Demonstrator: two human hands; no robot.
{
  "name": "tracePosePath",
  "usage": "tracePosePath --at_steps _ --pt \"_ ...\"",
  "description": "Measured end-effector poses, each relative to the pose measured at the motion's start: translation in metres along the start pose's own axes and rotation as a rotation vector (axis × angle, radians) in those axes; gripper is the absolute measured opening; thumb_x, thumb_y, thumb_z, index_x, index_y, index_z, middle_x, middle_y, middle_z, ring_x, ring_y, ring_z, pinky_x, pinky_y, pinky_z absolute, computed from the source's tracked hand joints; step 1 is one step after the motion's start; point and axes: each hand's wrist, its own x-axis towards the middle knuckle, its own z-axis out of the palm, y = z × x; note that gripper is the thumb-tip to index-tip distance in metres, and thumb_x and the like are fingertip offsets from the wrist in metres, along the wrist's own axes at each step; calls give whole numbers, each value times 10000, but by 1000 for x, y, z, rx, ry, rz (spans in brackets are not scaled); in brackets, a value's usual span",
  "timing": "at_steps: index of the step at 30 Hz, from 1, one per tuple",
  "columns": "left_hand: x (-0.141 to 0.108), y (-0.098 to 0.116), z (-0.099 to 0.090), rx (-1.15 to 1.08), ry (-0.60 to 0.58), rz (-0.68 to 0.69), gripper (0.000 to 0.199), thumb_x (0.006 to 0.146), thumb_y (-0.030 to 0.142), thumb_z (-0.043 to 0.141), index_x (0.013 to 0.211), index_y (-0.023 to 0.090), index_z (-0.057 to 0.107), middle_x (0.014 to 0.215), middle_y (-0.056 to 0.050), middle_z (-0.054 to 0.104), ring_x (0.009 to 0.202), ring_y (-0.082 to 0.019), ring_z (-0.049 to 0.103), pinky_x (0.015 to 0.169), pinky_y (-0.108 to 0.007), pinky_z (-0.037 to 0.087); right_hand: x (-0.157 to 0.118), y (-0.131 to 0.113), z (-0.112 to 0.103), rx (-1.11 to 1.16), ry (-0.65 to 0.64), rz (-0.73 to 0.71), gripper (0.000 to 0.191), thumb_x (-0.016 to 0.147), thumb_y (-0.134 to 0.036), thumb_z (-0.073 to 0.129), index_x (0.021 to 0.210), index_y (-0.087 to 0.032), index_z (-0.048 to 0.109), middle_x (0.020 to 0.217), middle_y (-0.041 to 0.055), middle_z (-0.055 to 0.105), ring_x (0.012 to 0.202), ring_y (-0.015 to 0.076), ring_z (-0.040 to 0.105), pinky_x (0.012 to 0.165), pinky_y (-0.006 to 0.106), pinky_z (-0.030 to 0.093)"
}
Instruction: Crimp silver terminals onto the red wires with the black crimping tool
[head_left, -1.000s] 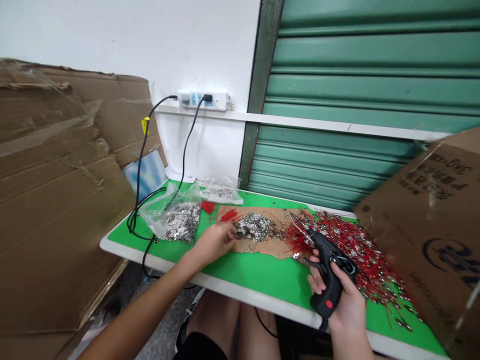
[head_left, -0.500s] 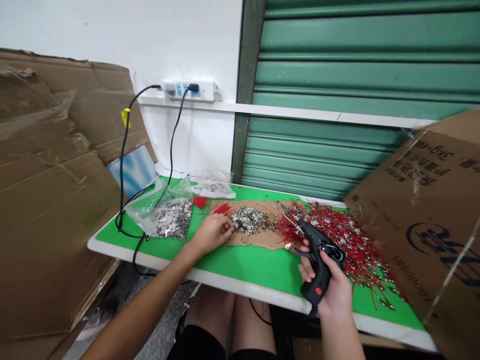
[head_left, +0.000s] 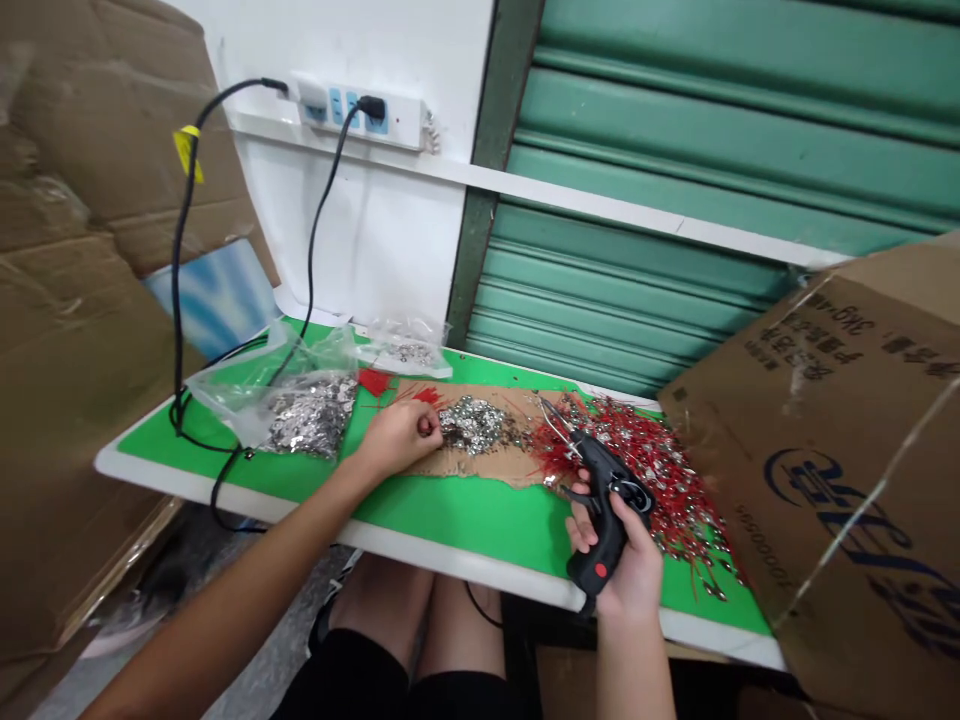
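My right hand (head_left: 628, 560) grips a black soldering gun (head_left: 606, 555) by its handle, the thumb on its upper side. Its thin metal tip and a feed tube point up and left over the cardboard strip (head_left: 499, 475). Curled fingers of my left hand (head_left: 397, 437) press together at the left edge of a pile of small silvery metal pieces (head_left: 476, 422); whatever they hold is too small to make out. Behind that hand lie loose red wires (head_left: 427, 396). Right of the gun spreads a heap of red wires with metal pieces on their ends (head_left: 660, 465).
A plastic bag of metal pieces (head_left: 311, 415) and a smaller bag (head_left: 411, 355) rest on the green tabletop (head_left: 480, 515). Black cords (head_left: 319, 230) run from a power strip (head_left: 401, 118). Large cardboard boxes flank the table, one left (head_left: 82, 330), one right (head_left: 840, 480).
The head view has tilted and shifted, so the table sits further left in the picture. Both hands keep nearly the same places over the table; the right still holds the soldering gun.
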Motion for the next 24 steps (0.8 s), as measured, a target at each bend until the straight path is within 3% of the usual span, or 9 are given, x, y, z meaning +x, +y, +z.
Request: tracePosePath --at_steps 7,16,24 --pt "-10 -7 0 -121 22 196 54 732 178 625 744 181 678 674 5 625 682 -112 560 663 -221 421 0 0 4 -42 -7 2 298 758 -326 672 984 -139 719 848 76 616 468 70 348 378 204 366" --pt "-8 -13 5 -87 -20 192 85 724 198 624 747 196 705 672 11 649 698 -119 585 669 -224 425 -4 -1 11 -137 -44 -16 311 763 -384 652 976 -169 724 835 81 609 456 77 338 349 216 355" --pt "-10 -16 4 -98 -54 222 77 739 212 624 757 199 698 708 9 661 741 -123 603 700 -224 442 0 5 16 -268 -47 78 291 705 -325 735 948 -165 733 815 78 658 423 67 355 337 210 342"
